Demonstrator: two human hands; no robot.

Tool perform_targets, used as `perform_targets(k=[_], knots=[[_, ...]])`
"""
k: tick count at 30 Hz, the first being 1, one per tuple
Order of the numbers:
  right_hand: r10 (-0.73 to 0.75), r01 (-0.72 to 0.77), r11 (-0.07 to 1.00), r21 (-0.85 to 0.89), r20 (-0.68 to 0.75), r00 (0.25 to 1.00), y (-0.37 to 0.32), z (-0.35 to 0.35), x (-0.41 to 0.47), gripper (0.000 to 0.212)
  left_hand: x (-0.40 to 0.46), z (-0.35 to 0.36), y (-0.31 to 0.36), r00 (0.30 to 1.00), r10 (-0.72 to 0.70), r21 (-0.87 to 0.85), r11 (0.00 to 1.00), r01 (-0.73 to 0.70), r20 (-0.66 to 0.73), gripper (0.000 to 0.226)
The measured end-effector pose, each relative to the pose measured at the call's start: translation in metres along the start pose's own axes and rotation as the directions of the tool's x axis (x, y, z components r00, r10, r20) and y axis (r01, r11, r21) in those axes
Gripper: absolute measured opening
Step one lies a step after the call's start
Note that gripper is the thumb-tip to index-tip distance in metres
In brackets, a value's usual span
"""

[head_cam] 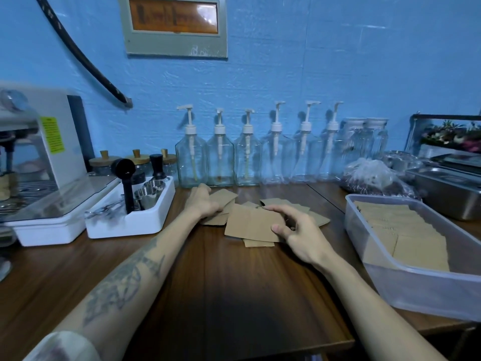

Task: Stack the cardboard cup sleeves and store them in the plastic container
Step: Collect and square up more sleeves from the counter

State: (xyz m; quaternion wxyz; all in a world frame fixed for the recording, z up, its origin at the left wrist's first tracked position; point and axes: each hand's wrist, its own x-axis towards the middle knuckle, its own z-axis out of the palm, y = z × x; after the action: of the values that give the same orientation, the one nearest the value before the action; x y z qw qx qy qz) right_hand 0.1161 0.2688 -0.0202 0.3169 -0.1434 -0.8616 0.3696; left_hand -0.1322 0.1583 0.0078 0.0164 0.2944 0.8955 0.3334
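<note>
— Sleeves [253, 225], flat brown cardboard ones, lie loose in the middle of the desk [234, 282], overlapping each other any old way.

— And the hands?

— The right hand [296, 230] has the big near sleeve pinched at its right edge, thumb on top, the other fingers arched over the pile behind. The left hand [201, 201] lies on the far-left sleeves with its fingers curled onto the cardboard; whether it truly grips one or only presses, I cannot tell from here.

— Where is the container?

— The container [416, 290] stands at the right end of the desk, clear plastic, no lid on it. Inside, more sleeves [406, 230] are packed in neat overlapping rows along its length. It sits near the loose pile but apart from it.

— Anything else about?

— A row of clear pump bottles [221, 157] against the blue wall [286, 61], right behind the pile. To the left, a white tray [135, 220] with metal cups and a black tamper, and a white machine [52, 157] beyond that. Far right, a steel pan [447, 194] and a plastic bag [374, 178] of something dark.
</note>
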Motion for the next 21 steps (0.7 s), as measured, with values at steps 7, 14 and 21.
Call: perform_targets(k=[7, 14, 21], knots=[[-0.009, 0.009, 1.000, 0.023, 0.016, 1.000, 0.000, 0.002, 0.000, 0.042, -0.035, -0.028, -0.029, 0.989, 0.127, -0.249, 0.958, -0.143, -0.077, 0.064], [-0.034, 0.033, 0.999, 0.025, 0.014, 0.999, -0.004, 0.003, -0.003, 0.042, -0.102, -0.053, -0.047, 0.956, 0.122, -0.352, 0.911, -0.214, -0.266, 0.043], [-0.039, 0.039, 0.999, 0.037, 0.016, 0.999, -0.009, 0.007, -0.007, 0.046, -0.143, -0.063, -0.069, 0.961, 0.115, -0.501, 0.834, -0.231, -0.252, 0.031]])
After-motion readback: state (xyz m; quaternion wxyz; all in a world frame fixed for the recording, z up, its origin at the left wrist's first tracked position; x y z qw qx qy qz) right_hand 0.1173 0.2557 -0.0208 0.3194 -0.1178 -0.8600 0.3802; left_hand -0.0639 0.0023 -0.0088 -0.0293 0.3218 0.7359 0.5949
